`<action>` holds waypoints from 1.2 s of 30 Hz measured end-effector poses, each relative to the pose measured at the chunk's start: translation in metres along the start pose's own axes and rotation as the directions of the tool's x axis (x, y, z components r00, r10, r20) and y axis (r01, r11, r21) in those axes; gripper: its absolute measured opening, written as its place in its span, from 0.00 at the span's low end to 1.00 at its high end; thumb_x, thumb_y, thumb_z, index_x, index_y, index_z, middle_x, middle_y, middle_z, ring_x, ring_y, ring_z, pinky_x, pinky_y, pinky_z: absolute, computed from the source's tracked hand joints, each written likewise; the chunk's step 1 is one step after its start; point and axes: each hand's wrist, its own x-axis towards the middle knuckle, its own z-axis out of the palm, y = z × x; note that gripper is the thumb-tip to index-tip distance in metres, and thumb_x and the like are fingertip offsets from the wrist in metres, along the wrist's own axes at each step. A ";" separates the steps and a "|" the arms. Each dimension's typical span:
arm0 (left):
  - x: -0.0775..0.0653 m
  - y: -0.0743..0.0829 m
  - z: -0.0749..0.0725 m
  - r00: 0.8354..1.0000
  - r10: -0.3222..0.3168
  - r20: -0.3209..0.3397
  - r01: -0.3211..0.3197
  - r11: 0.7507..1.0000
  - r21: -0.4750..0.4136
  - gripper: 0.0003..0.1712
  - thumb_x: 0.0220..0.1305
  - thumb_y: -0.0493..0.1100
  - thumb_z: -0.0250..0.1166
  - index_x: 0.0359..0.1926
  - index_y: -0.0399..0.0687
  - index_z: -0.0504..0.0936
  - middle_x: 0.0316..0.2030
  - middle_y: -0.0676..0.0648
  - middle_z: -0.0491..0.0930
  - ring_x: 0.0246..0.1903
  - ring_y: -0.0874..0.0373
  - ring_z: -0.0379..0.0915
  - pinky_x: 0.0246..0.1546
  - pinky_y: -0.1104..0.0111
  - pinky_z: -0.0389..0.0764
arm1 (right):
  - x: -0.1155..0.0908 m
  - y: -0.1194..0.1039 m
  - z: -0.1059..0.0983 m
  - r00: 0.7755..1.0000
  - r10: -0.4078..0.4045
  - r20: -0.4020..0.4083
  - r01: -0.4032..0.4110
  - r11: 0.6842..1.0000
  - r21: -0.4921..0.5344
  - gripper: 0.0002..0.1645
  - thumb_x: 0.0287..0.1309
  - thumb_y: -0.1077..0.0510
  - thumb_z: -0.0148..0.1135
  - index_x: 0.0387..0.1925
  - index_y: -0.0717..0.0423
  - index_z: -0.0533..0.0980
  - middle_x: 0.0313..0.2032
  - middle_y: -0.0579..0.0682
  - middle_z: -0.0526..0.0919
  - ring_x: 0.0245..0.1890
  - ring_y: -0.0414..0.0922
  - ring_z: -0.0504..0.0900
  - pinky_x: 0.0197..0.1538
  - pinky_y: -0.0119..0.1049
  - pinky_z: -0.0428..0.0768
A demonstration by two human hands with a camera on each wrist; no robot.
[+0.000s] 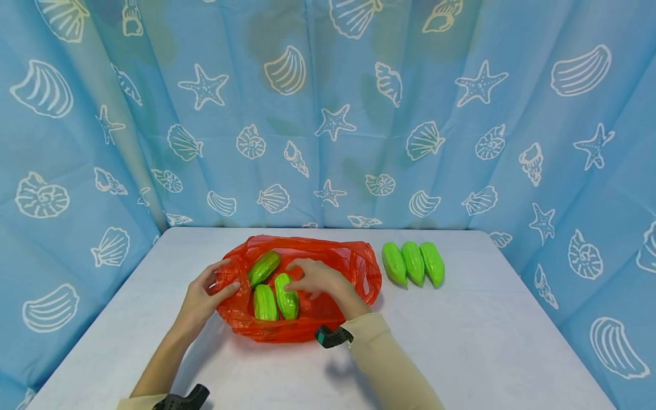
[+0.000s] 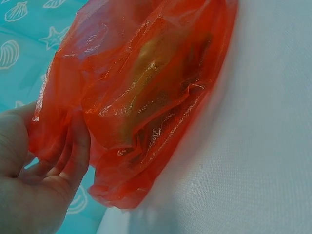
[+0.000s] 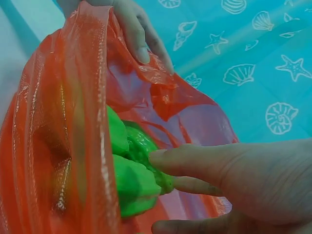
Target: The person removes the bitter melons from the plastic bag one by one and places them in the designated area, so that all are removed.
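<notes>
A red plastic bag [image 1: 302, 331] stands with its mouth spread wide. Inside lie two bright green ribbed fruits, one on the left [image 1: 265, 303] and one on the right [image 1: 288, 304], and a darker, bumpy bitter melon [image 1: 264, 267]. My left hand [image 1: 202, 296] grips the bag's left edge between thumb and fingers. Reaching into the mouth from the right, my right hand [image 1: 320, 280] has its fingers spread and loosely bent. Its thumb tip overlaps the right fruit in the head view and is close to the bitter melon [image 3: 141, 146] in the right wrist view.
Three green pointed fruits [image 1: 413, 263] lie side by side on the white table [image 1: 476, 341], right of the bag. A blue curtain [image 1: 328, 165] with white shell prints surrounds the table at the back and sides.
</notes>
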 end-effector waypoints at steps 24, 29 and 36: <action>0.000 0.002 0.001 1.000 -0.009 0.012 0.009 1.000 0.020 0.43 0.62 0.56 0.67 0.73 0.56 0.60 0.69 0.40 0.67 0.64 0.41 0.69 0.49 0.65 0.85 | 0.015 -0.002 0.007 0.996 0.057 0.073 -0.063 0.996 0.069 0.37 0.59 0.49 0.68 0.66 0.53 0.67 0.60 0.55 0.73 0.37 0.52 0.84 0.43 0.45 0.87; 0.000 0.001 0.002 1.000 -0.011 0.015 0.010 1.000 0.016 0.43 0.61 0.56 0.68 0.73 0.57 0.60 0.69 0.40 0.67 0.64 0.41 0.69 0.49 0.65 0.85 | 0.017 -0.003 0.007 0.993 0.091 0.080 -0.099 0.990 0.101 0.35 0.58 0.51 0.69 0.65 0.53 0.68 0.58 0.56 0.74 0.34 0.50 0.85 0.44 0.44 0.87; -0.001 0.000 0.002 1.000 -0.012 0.018 0.011 1.000 0.016 0.43 0.61 0.56 0.68 0.73 0.57 0.60 0.69 0.40 0.67 0.64 0.42 0.69 0.49 0.64 0.85 | 0.020 -0.003 0.006 0.987 0.123 0.105 -0.137 0.980 0.146 0.33 0.58 0.53 0.69 0.63 0.53 0.70 0.53 0.55 0.75 0.32 0.49 0.84 0.43 0.45 0.87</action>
